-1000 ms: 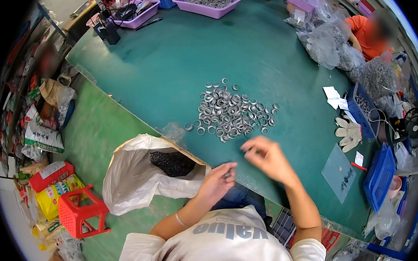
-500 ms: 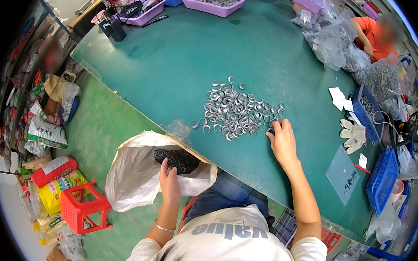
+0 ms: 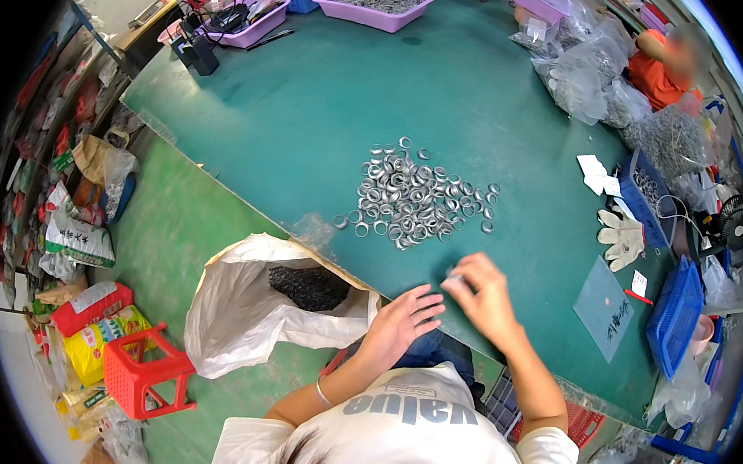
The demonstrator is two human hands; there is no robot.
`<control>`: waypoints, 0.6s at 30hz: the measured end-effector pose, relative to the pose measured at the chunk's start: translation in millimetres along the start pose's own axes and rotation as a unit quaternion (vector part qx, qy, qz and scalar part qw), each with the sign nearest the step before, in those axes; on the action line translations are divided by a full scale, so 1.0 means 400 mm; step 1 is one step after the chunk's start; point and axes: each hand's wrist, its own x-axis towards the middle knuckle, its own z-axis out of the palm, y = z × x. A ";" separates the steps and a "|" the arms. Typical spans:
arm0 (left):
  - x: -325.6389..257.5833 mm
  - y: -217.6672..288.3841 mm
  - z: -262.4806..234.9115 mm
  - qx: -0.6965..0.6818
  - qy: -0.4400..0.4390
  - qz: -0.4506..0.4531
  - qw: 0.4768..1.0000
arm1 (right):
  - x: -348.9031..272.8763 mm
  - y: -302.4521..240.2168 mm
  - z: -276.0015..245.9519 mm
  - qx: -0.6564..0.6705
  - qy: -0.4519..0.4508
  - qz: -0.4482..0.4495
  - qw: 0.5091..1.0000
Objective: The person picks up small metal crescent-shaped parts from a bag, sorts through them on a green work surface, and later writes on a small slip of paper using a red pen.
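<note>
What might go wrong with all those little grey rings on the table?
1. The right hand seems to pinch a small grey piece between its fingertips, so it might slip out.
2. The grey rings lie loose in a heap on the green table; a bump could scatter them.
3. The white sack gapes beside the table, so a stray ring might drop in among its dark contents.

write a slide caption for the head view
Left hand open, right hand pinching a small grey piece near a pile of metal rings.
</note>
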 end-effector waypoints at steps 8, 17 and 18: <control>-0.014 0.010 -0.080 -0.059 -0.027 -0.027 0.998 | 0.092 0.103 -0.044 -0.183 0.143 0.067 0.970; -0.113 0.099 -0.397 0.294 0.391 0.164 0.857 | 0.089 0.125 -0.010 -0.010 0.075 0.093 0.993; -0.110 0.097 -0.395 0.326 0.391 0.202 0.837 | 0.094 0.113 0.000 -0.010 0.076 0.093 0.993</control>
